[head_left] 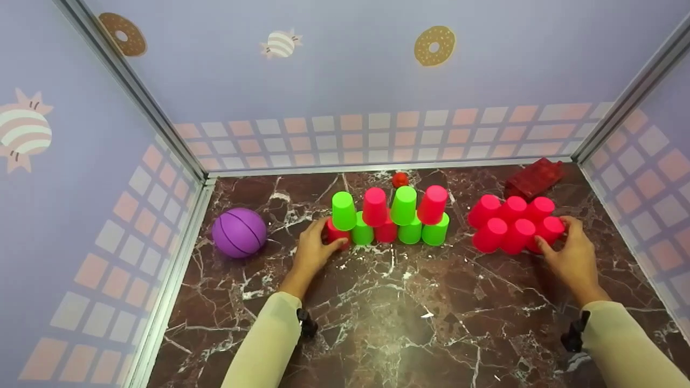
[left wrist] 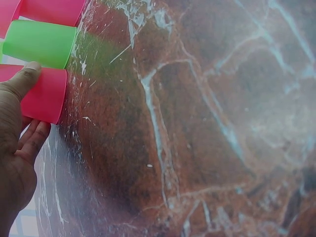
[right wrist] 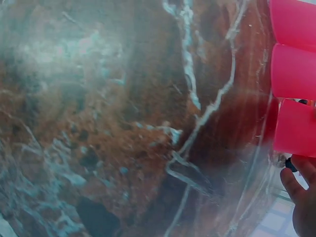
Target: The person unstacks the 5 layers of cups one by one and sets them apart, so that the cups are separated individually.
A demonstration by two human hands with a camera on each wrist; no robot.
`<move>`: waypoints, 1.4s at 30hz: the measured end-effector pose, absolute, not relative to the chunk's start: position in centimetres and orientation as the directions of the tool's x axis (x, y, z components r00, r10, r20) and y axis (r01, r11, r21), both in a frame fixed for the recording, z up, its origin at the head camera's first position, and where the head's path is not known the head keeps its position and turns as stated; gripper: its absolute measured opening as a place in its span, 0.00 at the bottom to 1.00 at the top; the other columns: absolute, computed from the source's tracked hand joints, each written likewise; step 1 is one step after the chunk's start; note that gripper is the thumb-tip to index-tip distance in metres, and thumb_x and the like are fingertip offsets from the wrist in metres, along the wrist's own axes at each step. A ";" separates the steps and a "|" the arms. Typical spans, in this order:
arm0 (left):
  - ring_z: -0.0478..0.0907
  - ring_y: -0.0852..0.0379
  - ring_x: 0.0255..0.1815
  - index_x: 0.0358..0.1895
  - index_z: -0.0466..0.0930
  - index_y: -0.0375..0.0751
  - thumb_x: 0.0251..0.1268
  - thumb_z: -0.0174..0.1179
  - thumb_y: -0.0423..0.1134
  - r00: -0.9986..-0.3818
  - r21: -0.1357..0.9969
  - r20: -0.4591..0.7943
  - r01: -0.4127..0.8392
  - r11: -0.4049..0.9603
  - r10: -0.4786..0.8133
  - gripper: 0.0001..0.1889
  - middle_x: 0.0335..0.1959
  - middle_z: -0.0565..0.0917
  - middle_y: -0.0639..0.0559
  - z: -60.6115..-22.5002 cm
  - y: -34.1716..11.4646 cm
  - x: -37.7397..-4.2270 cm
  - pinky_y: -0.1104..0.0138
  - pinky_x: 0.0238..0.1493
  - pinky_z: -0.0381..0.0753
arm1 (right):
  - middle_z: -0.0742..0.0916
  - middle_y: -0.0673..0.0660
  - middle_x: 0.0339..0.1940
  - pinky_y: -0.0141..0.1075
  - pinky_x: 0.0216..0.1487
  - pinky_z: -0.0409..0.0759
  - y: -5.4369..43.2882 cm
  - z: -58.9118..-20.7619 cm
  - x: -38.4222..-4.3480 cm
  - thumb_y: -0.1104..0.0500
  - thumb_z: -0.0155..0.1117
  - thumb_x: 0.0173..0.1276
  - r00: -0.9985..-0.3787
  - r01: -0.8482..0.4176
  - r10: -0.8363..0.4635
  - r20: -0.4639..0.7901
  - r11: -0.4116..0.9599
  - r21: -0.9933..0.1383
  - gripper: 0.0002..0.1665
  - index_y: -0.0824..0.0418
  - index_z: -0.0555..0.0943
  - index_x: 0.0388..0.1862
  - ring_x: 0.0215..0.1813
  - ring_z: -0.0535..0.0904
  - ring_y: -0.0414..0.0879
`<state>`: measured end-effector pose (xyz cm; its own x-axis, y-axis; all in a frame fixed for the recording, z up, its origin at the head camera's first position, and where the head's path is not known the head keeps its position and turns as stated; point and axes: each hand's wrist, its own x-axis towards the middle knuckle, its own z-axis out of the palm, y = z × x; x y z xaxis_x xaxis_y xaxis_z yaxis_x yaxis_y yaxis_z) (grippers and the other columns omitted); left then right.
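My left hand holds the red cup at the left end of a bottom row of upside-down red and green cups, its thumb and fingers on opposite sides. In the left wrist view this cup stands beside a green cup. A second row, including a green cup and a pink-red cup, sits on top. My right hand grips the front right cup of a cluster of pink-red cups, thumb on the near side. The right wrist view shows that cup beside the fingers.
A purple ball lies left of the cups. Behind the rows is a small orange-red object. A dark red blocky object lies at the back right. Patterned walls enclose the marbled tabletop on the back and sides.
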<state>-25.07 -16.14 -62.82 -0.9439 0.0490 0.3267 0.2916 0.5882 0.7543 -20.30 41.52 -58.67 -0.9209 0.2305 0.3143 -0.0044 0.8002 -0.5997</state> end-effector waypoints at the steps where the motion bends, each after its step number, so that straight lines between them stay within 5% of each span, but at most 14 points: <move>1: 0.90 0.38 0.55 0.67 0.83 0.35 0.60 0.83 0.50 -0.944 0.759 0.325 0.295 0.580 0.054 0.36 0.56 0.89 0.34 -62.5 -16.0 -24.9 0.46 0.57 0.92 | 0.83 0.82 0.64 0.72 0.62 0.80 41.5 -58.8 -20.3 0.63 0.79 0.72 -0.923 -0.002 0.228 0.309 0.802 -0.597 0.42 0.72 0.67 0.76 0.62 0.83 0.81; 11: 0.89 0.39 0.60 0.69 0.82 0.35 0.62 0.82 0.44 -0.971 0.761 0.238 0.206 0.615 0.030 0.34 0.60 0.88 0.34 -60.8 -15.3 -24.4 0.48 0.65 0.89 | 0.82 0.86 0.65 0.77 0.62 0.78 41.7 -58.8 -20.0 0.59 0.77 0.75 -0.948 0.050 0.224 0.226 0.807 -0.588 0.44 0.69 0.63 0.79 0.64 0.81 0.84; 24: 0.89 0.39 0.60 0.69 0.83 0.35 0.62 0.83 0.44 -0.971 0.773 0.238 0.208 0.599 0.030 0.34 0.60 0.88 0.34 -61.3 -15.5 -24.5 0.48 0.64 0.90 | 0.79 0.81 0.70 0.76 0.72 0.71 41.4 -57.0 -20.6 0.53 0.69 0.82 -0.934 -0.033 0.183 0.306 0.810 -0.585 0.42 0.73 0.65 0.82 0.70 0.76 0.80; 32: 0.91 0.45 0.54 0.67 0.84 0.40 0.59 0.83 0.58 -0.934 0.743 0.354 0.311 0.593 0.047 0.37 0.55 0.89 0.39 -65.1 -16.7 -26.1 0.55 0.56 0.92 | 0.80 0.77 0.70 0.75 0.70 0.71 38.5 -54.9 -22.0 0.52 0.72 0.79 -0.900 -0.148 0.134 0.415 0.802 -0.579 0.39 0.68 0.70 0.81 0.70 0.76 0.77; 42: 0.90 0.40 0.54 0.66 0.84 0.35 0.61 0.83 0.50 -0.929 0.742 0.366 0.325 0.586 0.053 0.34 0.55 0.89 0.34 -62.5 -16.0 -24.8 0.52 0.57 0.92 | 0.80 0.74 0.73 0.74 0.75 0.71 33.2 -53.1 -23.8 0.53 0.74 0.77 -0.888 -0.277 0.000 0.460 0.798 -0.535 0.40 0.66 0.72 0.81 0.75 0.75 0.75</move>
<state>-24.75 -15.95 -62.48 -0.9293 0.0531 0.3656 0.3254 0.5861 0.7420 -23.76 33.16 -53.09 -0.8879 0.0004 0.4600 -0.2768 0.7981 -0.5351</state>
